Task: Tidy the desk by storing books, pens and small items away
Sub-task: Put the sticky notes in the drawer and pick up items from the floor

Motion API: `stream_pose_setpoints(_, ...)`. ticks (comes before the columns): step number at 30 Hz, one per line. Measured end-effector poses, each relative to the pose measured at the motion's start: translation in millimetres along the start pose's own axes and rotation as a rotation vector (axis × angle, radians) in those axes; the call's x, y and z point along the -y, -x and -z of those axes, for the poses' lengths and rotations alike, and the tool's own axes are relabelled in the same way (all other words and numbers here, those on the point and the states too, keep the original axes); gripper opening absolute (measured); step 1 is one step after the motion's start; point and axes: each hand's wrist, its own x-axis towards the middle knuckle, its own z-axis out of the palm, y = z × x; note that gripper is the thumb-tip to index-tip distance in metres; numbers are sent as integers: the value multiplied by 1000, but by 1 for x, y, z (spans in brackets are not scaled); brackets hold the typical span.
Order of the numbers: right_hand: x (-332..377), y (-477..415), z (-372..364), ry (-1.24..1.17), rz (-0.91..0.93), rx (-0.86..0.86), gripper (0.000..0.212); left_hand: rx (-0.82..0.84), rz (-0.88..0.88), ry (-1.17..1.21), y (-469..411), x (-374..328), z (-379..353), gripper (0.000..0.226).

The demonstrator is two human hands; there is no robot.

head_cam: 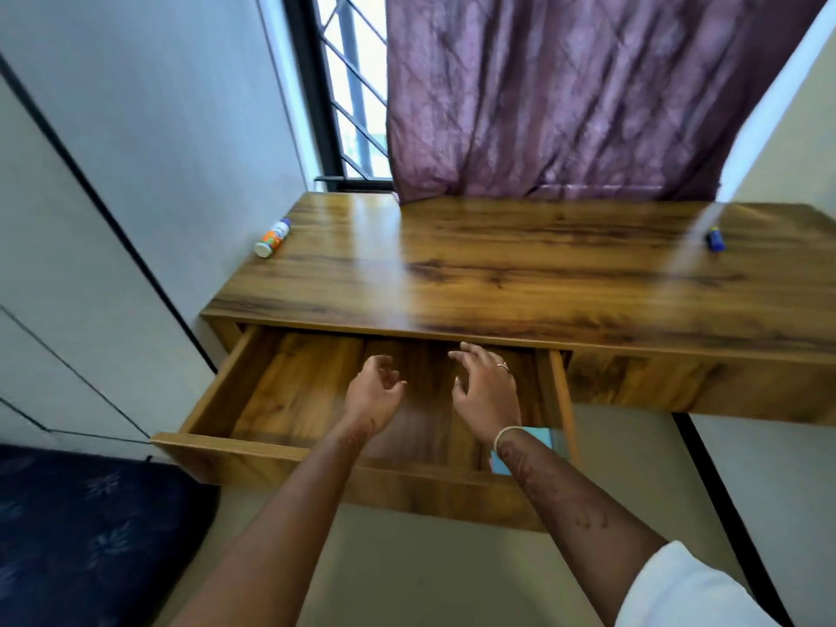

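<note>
Fingers of both hands spread and loosely curled, nothing gripped between them. Left hand sits over the middle of the open drawer, palm turned inward, fingertips apart from the thumb. Right hand hovers just beside it, nearer the drawer's right wall, fingers fanned toward the back edge under the desk top — a ring on one finger, a thin bangle at the wrist. Whether either hand touches the drawer floor cannot be told; frame is motion-blurred. Drawer is pulled well out from the left half of the wooden desk; its visible floor is bare wood grain. One pale blue item lies in the drawer's front right corner, largely covered by the right forearm — shape suggests a flat book or pad, not certain. On the desk top: a small white bottle with an orange label, lying on its side near the far left edge close to the wall; a small blue object near the far right, too blurred to identify. The two are well apart, with bare surface between. Purple curtain hangs behind the desk, its hem touching the back edge; barred window to its left. Dark patterned cushion at lower left, beside the drawer front. White sleeve at lower right.
</note>
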Motion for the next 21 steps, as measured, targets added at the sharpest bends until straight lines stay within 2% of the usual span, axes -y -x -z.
stream_pose_setpoints(4,37,-40,-19,72,83,77,51,-105,14,17,-37,8,37,42)
stream_pose_setpoints(8,72,-97,-50,53,98,83,55,-156,-7,35,-92,22,69,44)
stream_pose_setpoints(15,130,-191,-123,52,16,136,59,-160,12,-69,-206,48,139,47)
stream_pose_setpoints(21,151,-249,-171,43,-49,135,53,-225,-4,-246,-302,50,187,50)
